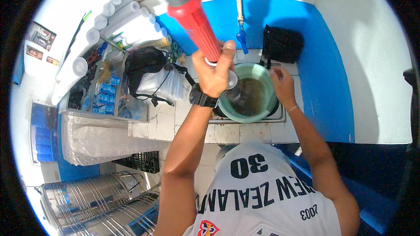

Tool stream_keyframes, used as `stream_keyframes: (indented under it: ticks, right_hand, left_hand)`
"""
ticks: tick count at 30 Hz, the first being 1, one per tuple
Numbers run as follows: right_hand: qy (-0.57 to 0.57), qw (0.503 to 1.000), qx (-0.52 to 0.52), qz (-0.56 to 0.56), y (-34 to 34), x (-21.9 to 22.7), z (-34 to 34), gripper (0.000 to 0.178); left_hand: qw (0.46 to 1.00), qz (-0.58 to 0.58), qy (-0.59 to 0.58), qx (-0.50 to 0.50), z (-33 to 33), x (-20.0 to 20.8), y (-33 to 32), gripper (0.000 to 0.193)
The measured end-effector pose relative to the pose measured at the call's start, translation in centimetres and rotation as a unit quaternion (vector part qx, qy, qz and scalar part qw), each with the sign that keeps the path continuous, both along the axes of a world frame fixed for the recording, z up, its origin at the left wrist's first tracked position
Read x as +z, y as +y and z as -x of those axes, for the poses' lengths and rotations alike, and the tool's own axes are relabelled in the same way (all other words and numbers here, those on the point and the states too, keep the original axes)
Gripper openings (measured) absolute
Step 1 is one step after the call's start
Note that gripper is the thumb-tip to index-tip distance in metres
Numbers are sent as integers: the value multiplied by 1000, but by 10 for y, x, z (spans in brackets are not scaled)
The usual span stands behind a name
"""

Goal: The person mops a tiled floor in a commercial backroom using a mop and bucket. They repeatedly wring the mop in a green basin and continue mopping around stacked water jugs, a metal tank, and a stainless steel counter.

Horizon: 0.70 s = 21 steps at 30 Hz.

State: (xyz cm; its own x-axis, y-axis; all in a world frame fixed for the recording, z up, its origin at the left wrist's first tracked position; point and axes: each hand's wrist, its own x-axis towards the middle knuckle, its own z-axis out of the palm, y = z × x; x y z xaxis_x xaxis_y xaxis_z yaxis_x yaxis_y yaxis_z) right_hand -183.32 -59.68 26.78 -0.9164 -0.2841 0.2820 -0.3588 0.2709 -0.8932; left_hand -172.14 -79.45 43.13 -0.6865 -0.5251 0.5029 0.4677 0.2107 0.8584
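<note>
My left hand (214, 72) is wrapped around the red ribbed grip (197, 26) of a thick grey tube tool. The tool slants up past the top of the view, and its pale round lower end (232, 80) shows under my hand, over the basin's left rim. In front of me a light green basin (251, 118) holds murky brown water (251, 96) with some froth. My right hand (283, 85) is at the basin's right rim, its fingers curled; the hand partly hides their contact with the rim.
The basin stands in a sink set in a white tiled counter (177, 118). Behind it a blue tap (241, 37) hangs from a pipe, beside a black bag (283, 43). On the left are a black backpack (146, 63), a glass case (105, 98), white rolls (87, 39) and metal racks (92, 196).
</note>
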Motion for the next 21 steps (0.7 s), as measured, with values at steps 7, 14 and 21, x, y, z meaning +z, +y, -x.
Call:
stream_keyframes:
  ticks: [7, 14, 21]
  right_hand:
    - [-279, 930, -129, -202, 68, -243, 14, 57]
    - [-353, 932, -81, -16, 42, -241, 2, 45]
    - [-206, 971, -90, 79, -7, -152, -19, 28]
  left_hand:
    - [998, -34, 40, -22, -21, 28, -18, 24]
    - [999, -18, 31, -9, -25, 30, -22, 25]
    - [999, -19, 38, -1, -30, 35, -38, 22]
